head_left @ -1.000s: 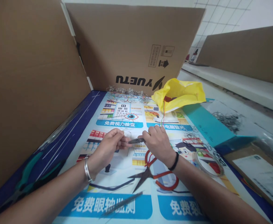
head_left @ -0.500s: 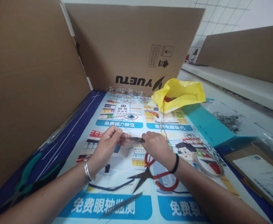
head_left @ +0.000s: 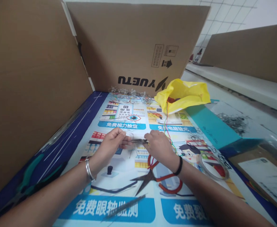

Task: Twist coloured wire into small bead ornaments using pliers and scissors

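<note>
Over the middle of the printed sheet, my right hand (head_left: 159,145) is closed around a pair of pliers (head_left: 139,141), whose dark metal jaws point left. Most of the handles are hidden in the palm. My left hand (head_left: 116,139) pinches a thin wire (head_left: 129,133) by the tips of the jaws; the wire is faint and partly blurred. Just below my right hand lie open scissors (head_left: 150,175) with orange-red handles. Closer to me, a bundle of thin straight wires (head_left: 126,206) rests on the sheet.
A yellow bag (head_left: 188,94) with red and green cords stands at the back right. Beside it is a turquoise box (head_left: 209,129) near tangled wire (head_left: 234,121). A tape roll (head_left: 214,165) lies right, teal-handled pliers (head_left: 29,176) left. Cardboard panels (head_left: 138,41) wall the back and left.
The jaws of the pliers have shifted slightly, and the fingers of my left hand are a little blurred by motion. Both hands stay in nearly the same place.
</note>
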Action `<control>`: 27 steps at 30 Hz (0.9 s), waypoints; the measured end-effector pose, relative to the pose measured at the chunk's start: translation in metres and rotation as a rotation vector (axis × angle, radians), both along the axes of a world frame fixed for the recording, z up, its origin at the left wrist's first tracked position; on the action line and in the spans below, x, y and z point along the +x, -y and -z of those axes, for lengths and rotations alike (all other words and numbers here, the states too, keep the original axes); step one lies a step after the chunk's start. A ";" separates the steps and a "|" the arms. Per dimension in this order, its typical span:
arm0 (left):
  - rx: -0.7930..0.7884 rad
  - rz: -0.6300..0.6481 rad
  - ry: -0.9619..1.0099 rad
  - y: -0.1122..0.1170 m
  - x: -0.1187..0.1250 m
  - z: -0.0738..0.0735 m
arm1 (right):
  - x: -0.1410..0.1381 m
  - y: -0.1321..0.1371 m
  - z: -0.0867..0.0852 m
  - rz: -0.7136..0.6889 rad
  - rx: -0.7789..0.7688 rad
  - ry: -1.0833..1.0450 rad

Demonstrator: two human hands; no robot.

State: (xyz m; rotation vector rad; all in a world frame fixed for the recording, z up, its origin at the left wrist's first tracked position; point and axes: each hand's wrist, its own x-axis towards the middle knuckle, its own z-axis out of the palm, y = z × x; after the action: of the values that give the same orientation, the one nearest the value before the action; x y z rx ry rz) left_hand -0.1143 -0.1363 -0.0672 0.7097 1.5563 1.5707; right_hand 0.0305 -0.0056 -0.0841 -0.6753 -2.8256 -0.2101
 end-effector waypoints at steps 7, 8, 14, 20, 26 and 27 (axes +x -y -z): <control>-0.038 -0.036 0.236 -0.001 0.003 0.000 | 0.002 0.004 -0.002 -0.083 0.306 -0.192; -0.034 -0.037 0.265 -0.001 0.004 0.000 | 0.002 0.006 -0.002 -0.116 0.366 -0.203; 0.040 -0.040 0.394 -0.001 0.012 0.000 | 0.003 0.011 -0.001 -0.212 0.560 -0.272; 0.035 -0.014 0.424 -0.001 0.016 0.001 | 0.001 0.010 -0.001 -0.196 0.556 -0.264; 0.037 -0.015 0.436 -0.001 0.019 -0.001 | 0.000 0.011 0.000 -0.206 0.503 -0.226; 0.034 -0.015 0.433 -0.001 0.020 -0.002 | 0.000 0.011 0.000 -0.206 0.495 -0.222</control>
State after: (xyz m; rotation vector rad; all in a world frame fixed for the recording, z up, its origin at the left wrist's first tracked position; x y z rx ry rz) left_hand -0.0946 -0.1355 -0.0654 0.3426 1.2189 1.6347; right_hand 0.0306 -0.0168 -0.0839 -0.2761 -2.4605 -0.7174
